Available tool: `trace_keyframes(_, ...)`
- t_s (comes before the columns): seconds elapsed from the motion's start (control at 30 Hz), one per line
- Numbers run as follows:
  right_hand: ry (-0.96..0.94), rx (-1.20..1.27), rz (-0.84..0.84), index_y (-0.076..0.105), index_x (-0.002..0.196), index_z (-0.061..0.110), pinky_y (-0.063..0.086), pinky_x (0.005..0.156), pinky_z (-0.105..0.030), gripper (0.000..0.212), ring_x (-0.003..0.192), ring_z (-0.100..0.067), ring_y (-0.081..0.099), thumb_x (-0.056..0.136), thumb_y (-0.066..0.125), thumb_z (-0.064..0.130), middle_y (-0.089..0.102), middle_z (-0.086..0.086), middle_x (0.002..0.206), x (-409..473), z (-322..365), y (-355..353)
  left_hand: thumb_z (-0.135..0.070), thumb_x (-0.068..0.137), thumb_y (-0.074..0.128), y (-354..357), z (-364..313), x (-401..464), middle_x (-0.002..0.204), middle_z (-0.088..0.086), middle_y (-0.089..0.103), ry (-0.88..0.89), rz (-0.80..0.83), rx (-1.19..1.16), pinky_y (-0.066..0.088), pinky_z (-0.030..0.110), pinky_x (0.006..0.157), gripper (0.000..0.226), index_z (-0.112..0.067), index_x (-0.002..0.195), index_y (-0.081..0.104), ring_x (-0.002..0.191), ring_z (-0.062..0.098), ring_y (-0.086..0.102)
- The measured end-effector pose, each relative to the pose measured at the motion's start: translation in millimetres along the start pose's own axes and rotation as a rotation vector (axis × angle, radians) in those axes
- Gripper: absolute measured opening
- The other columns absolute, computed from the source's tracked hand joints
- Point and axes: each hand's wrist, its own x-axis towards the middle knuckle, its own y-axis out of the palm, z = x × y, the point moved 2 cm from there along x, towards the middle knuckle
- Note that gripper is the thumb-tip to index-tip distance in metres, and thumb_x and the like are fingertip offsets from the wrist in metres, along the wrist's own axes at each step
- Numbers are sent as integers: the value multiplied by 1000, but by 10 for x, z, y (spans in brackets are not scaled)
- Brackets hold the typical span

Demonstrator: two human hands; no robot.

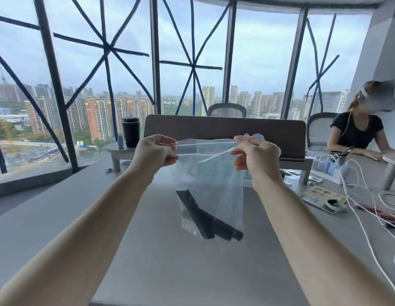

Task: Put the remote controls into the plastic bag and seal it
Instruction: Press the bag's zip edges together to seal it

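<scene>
A clear plastic zip bag point(214, 184) hangs in the air above the grey table point(70, 217). Black remote controls point(205, 219) lie slanted at the bottom of the bag, overlapping each other. My left hand point(153, 152) pinches the left end of the bag's top strip. My right hand point(257, 159) pinches the right end. The strip is pulled taut between the hands, and its two lips are still slightly apart in the middle.
A black tumbler point(130, 131) stands on a small riser at the back left. A brown divider panel point(225, 129) crosses the desk behind the bag. White cables point(357, 191), a tape roll point(332, 204) and packets lie at the right, where another person point(359, 129) sits.
</scene>
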Motion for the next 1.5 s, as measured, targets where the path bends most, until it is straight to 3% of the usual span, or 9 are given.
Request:
trace_keyframes(0.23, 98, -24, -30, 74, 93, 0, 52, 37, -22, 16, 35, -12, 59, 87, 60, 3, 72, -5, 57, -29, -54, -255, 4, 73, 72, 90, 225, -96, 88, 9, 73, 33, 265, 54, 56, 15, 72, 23, -7, 93, 74, 76, 11, 69)
trace_keyframes(0.4, 142, -40, 1, 72, 88, 0, 51, 36, -21, 13, 34, -11, 60, 86, 59, -1, 70, -2, 49, -109, -98, -383, 2, 81, 66, 167, 497, -180, 72, 12, 69, 140, 119, 282, 54, 15, 52, 11, -3, 88, 73, 50, 7, 62)
trace_keyframes(0.6, 42, -162, -60, 74, 79, 2, 50, 38, -22, 11, 36, -14, 60, 85, 65, 7, 71, -2, 55, -150, 8, -584, -8, 82, 66, 292, 575, -221, 71, 10, 69, 93, 100, 260, 49, 20, 45, 8, -6, 77, 71, 55, 18, 57)
trace_keyframes(0.73, -388, -756, -156, 74, 78, 23, 49, 59, -29, 14, 65, -15, 62, 85, 64, 28, 67, 6, 71, -193, 224, -655, -11, 83, 66, 521, 401, -271, 71, 1, 67, 113, 128, 212, 47, 21, 43, 6, -8, 80, 70, 52, 13, 60)
trace_keyframes(0.8, -537, -870, 28, 75, 95, 28, 46, 71, -31, 16, 80, -14, 56, 83, 68, 37, 63, 8, 85, -240, 280, -514, -12, 84, 65, 675, 285, -300, 71, -3, 65, 140, 168, 219, 48, 21, 42, 7, -7, 82, 70, 49, 10, 60)
trace_keyframes(0.9, -521, -999, 258, 75, 104, 27, 47, 88, -37, 30, 100, -15, 55, 80, 71, 44, 66, 8, 102, -226, 197, -300, -14, 82, 67, 818, 179, -329, 72, -2, 66, 165, 204, 219, 52, 27, 48, 7, -9, 82, 72, 50, 11, 61)
trace_keyframes(1.07, -349, -1003, 299, 77, 76, 23, 55, 77, -38, 13, 79, -15, 66, 81, 73, 35, 70, 10, 72, -136, 253, -237, -15, 79, 72, 821, 144, -362, 70, -2, 70, 174, 203, 225, 55, 31, 51, 6, -12, 82, 75, 50, 10, 61)
trace_keyframes(1.27, -311, -978, 374, 80, 76, 18, 57, 79, -40, 12, 78, -12, 65, 79, 77, 29, 67, 12, 69, -93, 336, -178, -15, 82, 68, 771, 176, -359, 70, 0, 68, 139, 234, 208, 47, 22, 43, 7, -10, 78, 71, 51, 14, 59)
trace_keyframes(1.5, -269, -934, 488, 79, 78, 16, 48, 63, -21, 10, 58, -2, 53, 82, 75, 24, 65, 6, 71, -55, 459, -139, -14, 83, 66, 779, 52, -342, 67, -4, 63, 190, 287, 238, 47, 21, 41, 10, -13, 74, 70, 44, 9, 56)
